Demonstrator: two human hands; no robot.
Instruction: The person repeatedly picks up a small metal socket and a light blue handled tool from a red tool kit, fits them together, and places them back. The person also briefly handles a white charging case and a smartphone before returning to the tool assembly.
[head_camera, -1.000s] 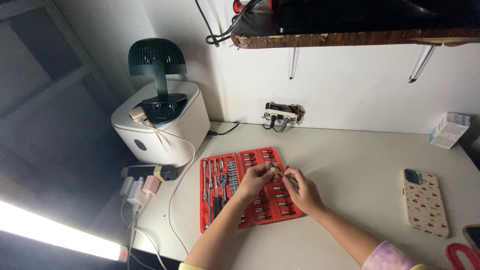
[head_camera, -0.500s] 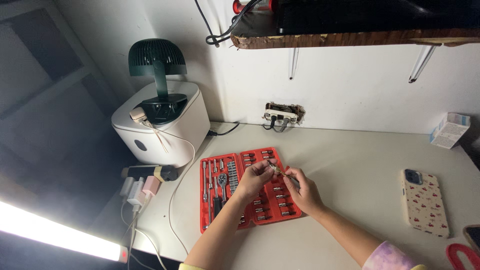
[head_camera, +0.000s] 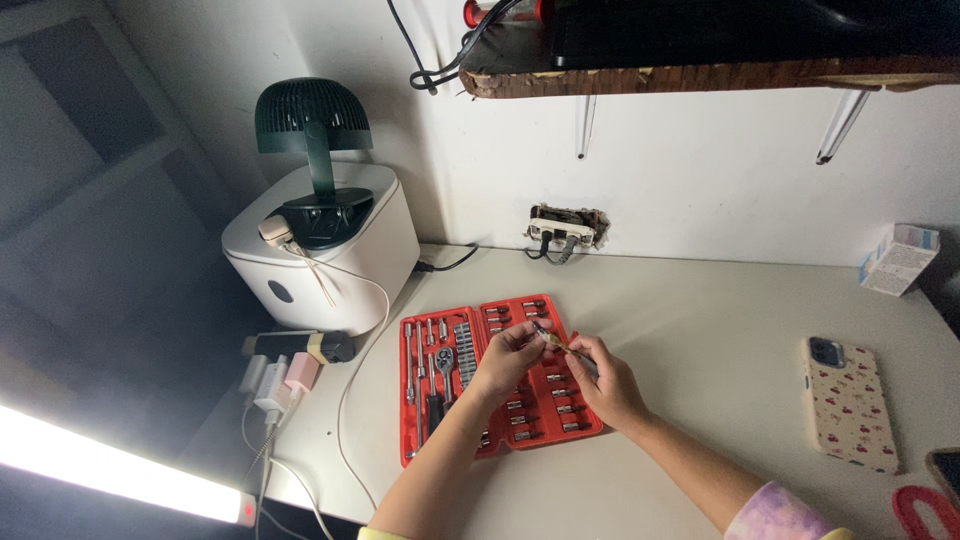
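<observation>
Socket set (head_camera: 490, 375) lies open as before; left hand (head_camera: 510, 355) and right hand (head_camera: 610, 385) still pinch a small bit (head_camera: 553, 342) together, barely shifted.

Hands (head_camera: 560, 365) over socket case (head_camera: 440, 440); phone (head_camera: 848, 403) right.

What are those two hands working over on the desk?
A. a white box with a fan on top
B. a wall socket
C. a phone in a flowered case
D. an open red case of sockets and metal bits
D: the left hand and right hand meet, pinching a small metal piece, right above the open red tool case; the phone lies far to the right.
</observation>
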